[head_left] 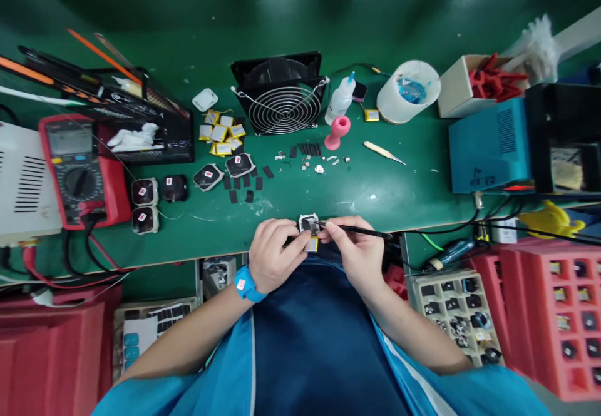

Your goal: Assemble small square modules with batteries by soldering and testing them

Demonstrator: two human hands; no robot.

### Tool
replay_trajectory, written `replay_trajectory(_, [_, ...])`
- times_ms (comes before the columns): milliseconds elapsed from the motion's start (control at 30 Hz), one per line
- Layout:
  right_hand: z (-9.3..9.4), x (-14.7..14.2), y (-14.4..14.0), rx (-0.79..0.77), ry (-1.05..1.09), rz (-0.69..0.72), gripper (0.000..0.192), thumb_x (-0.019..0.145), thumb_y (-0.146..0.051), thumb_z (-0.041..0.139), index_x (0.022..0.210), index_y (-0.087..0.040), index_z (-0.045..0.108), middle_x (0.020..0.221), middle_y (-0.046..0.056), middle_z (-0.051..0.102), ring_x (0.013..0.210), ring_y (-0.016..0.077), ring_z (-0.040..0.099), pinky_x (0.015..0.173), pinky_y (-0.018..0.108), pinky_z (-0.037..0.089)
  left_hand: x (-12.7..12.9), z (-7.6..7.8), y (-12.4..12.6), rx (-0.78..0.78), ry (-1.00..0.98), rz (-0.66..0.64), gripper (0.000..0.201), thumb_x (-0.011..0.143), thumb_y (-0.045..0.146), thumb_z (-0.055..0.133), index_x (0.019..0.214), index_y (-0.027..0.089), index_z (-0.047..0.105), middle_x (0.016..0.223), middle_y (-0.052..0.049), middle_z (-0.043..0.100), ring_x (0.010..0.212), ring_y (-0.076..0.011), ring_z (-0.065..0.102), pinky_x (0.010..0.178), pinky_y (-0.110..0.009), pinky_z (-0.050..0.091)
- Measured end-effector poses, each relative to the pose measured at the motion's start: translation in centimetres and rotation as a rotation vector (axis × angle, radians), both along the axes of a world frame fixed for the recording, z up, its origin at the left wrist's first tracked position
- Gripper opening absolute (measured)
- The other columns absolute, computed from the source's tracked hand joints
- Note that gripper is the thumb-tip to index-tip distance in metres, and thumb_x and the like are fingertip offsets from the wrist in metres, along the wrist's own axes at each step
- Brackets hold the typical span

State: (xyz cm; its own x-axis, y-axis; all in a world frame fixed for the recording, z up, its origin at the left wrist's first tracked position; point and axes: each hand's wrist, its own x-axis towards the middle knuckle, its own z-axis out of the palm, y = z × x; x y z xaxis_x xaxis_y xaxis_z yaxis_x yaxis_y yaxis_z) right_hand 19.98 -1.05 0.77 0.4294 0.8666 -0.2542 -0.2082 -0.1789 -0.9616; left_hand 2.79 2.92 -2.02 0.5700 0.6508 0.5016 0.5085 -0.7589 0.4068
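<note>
At the front edge of the bench, my left hand (275, 252) grips a small open watch case (308, 218) with a pale frame and dark inside. A yellow-edged battery (311, 245) hangs below the case, close to my left fingertips. My right hand (361, 250) is closed around black tweezers (369, 231), whose tip reaches into the case. Fingers hide part of the case, and I cannot tell what the tip touches. Farther up the bench lie black pads (246, 181), closed watch cases (239, 164) with red-arrow stickers, and a pile of batteries (220, 132).
A fan (284, 106) stands at the back, beside a dropper bottle (341, 98), pink holder (337, 132) and white tub (394, 100). A wooden-handled tool (382, 152) lies right. The multimeter (77, 172) is left; a blue soldering station (491, 144) and parts tray (457, 316) are right.
</note>
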Motion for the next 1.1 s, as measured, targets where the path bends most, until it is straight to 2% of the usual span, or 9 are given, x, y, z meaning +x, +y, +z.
replay_trajectory(200, [0.6, 0.4, -0.2, 0.047, -0.015, -0.006, 0.011, 0.082, -0.03, 0.081, 0.082, -0.021, 0.075, 0.062, -0.003, 0.069, 0.051, 0.0097, 0.062, 0.048, 0.021, 0.052, -0.1, 0.1, 0.0, -0.012, 0.005, -0.009, 0.01, 0.09, 0.015, 0.071, 0.098, 0.02, 0.07, 0.087, -0.004, 0.069, 0.094, -0.0219, 0.067, 0.083, -0.037, 0.05])
replay_trajectory(300, [0.7, 0.5, 0.3, -0.01, 0.057, 0.05, 0.014, 0.08, -0.032, 0.081, 0.08, -0.02, 0.074, 0.057, -0.003, 0.066, 0.048, 0.0096, 0.06, 0.043, 0.02, 0.047, -0.1, 0.0, 0.0, -0.002, 0.005, -0.003, 0.006, 0.09, 0.015, 0.07, 0.094, 0.02, 0.069, 0.087, -0.004, 0.069, 0.094, -0.022, 0.067, 0.082, -0.037, 0.051])
replay_trajectory(433, [0.3, 0.6, 0.9, -0.066, 0.027, 0.066, 0.019, 0.079, -0.036, 0.082, 0.08, -0.019, 0.073, 0.06, -0.002, 0.068, 0.049, 0.0105, 0.061, 0.045, 0.022, 0.05, -0.1, -0.1, 0.0, -0.009, 0.005, 0.002, 0.007, 0.09, 0.016, 0.071, 0.096, 0.02, 0.07, 0.087, -0.004, 0.069, 0.094, -0.0217, 0.068, 0.083, -0.036, 0.051])
replay_trajectory(767, [0.2, 0.7, 0.7, -0.054, -0.011, 0.06, 0.019, 0.081, -0.037, 0.081, 0.082, -0.02, 0.073, 0.061, -0.002, 0.07, 0.049, 0.011, 0.062, 0.048, 0.024, 0.054, -0.2, -0.1, 0.0, -0.003, -0.001, -0.011, 0.011, 0.089, 0.016, 0.073, 0.1, 0.019, 0.069, 0.086, -0.004, 0.07, 0.093, -0.0227, 0.068, 0.083, -0.038, 0.053])
replay_trajectory(1000, [0.0, 0.4, 0.6, -0.021, 0.002, 0.048, 0.017, 0.082, -0.035, 0.081, 0.082, -0.019, 0.073, 0.061, -0.002, 0.07, 0.05, 0.0102, 0.063, 0.047, 0.021, 0.054, -0.2, -0.1, 0.1, 0.025, -0.001, -0.023, 0.019, 0.09, 0.016, 0.073, 0.107, 0.022, 0.07, 0.106, -0.006, 0.077, 0.112, -0.0269, 0.068, 0.088, -0.041, 0.055])
replay_trajectory(1100, [-0.3, 0.4, 0.5, -0.003, -0.011, 0.054, 0.015, 0.083, -0.034, 0.08, 0.083, -0.02, 0.074, 0.063, -0.002, 0.07, 0.051, 0.0104, 0.063, 0.047, 0.022, 0.055, -0.1, 0.1, 0.2, 0.03, 0.015, -0.044, 0.018, 0.091, 0.015, 0.072, 0.107, 0.021, 0.069, 0.106, -0.006, 0.079, 0.112, -0.0281, 0.069, 0.087, -0.042, 0.055])
